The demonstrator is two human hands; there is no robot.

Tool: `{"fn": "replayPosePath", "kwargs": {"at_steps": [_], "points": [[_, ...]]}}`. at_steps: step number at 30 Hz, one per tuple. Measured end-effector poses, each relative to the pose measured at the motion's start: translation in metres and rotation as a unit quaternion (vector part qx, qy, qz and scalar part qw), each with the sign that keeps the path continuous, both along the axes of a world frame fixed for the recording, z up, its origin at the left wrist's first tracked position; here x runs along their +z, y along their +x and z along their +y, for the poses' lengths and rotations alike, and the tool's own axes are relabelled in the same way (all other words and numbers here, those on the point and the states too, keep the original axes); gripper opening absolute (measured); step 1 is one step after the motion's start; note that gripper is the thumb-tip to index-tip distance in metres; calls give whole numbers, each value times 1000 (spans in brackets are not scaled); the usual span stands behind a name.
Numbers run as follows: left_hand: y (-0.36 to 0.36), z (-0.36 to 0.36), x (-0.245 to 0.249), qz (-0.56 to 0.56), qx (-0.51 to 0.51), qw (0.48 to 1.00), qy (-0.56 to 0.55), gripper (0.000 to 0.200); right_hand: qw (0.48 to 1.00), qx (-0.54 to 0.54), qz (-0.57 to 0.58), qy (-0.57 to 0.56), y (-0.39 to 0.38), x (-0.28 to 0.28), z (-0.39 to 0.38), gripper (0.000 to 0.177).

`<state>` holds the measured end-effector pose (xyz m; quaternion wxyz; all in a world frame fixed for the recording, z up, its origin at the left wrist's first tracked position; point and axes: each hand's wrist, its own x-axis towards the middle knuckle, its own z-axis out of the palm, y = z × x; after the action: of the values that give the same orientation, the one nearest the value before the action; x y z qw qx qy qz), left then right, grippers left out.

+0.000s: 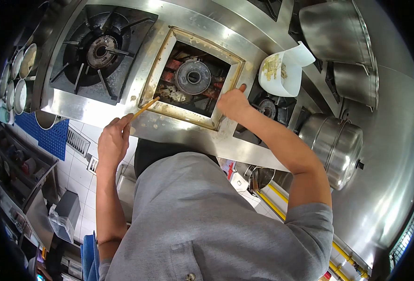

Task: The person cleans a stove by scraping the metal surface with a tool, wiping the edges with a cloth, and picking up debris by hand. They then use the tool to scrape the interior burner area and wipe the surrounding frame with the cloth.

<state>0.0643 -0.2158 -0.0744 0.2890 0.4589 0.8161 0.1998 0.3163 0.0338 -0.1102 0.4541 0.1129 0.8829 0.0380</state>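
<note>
My left hand [114, 142] is closed around a thin yellow-brown stick [144, 108], whose tip reaches over the near left corner of the square metal frame [147, 92]. That frame borders an opening in the steel stove top, where a round burner [193, 77] sits among reddish, grimy parts. No grate covers this burner. At the right side of the opening, my right hand [232, 103] is curled into a fist with the thumb sticking out. Whatever its fingers may hold is hidden.
To the left lies a burner with a black grate [103, 50]. A white plastic container [282, 70] with yellowish residue stands at the right, above another burner [267, 108]. Large steel pots [333, 33] and a lidded pot [336, 150] line the right. Frying pans [21, 96] hang far left.
</note>
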Motion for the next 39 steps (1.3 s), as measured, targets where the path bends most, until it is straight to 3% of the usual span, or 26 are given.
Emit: {"fn": "replayPosePath", "kwargs": {"at_steps": [5, 8, 11, 15, 18, 21, 25, 28, 31, 39], "points": [[1, -12, -6, -3, 23, 1000, 18, 25, 970, -137, 4, 200, -22, 29, 43, 16], [1, -17, -11, -8, 35, 999, 18, 25, 918, -298, 152, 212, 4, 13, 65, 18], [1, -13, -10, -15, 27, 999, 17, 25, 869, -391, 247, 173, 21, -9, 61, 21], [1, -6, 0, -13, 14, 1000, 11, 25, 777, -525, 272, 214, 6, -19, 54, 25], [-4, -4, 2, 0, -3, 1000, 27, 25, 752, -538, 318, 208, -11, -29, 47, 23], [-11, -2, 7, 15, -11, 999, 31, 25, 781, -461, 369, 205, -26, -45, 36, 22], [-18, -5, 16, 26, 9, 999, 41, 24, 737, -548, 331, 215, -3, -27, 45, 20], [-18, -16, 5, 24, 26, 998, 42, 23, 744, -498, 397, 202, 14, -47, 64, 18], [-16, -18, 9, 33, 13, 998, 43, 23, 786, -411, 434, 160, -21, -55, 72, 15], [-12, -19, 29, 43, 24, 999, 18, 22, 796, -393, 455, 69, -130, -72, 73, 14]]}}
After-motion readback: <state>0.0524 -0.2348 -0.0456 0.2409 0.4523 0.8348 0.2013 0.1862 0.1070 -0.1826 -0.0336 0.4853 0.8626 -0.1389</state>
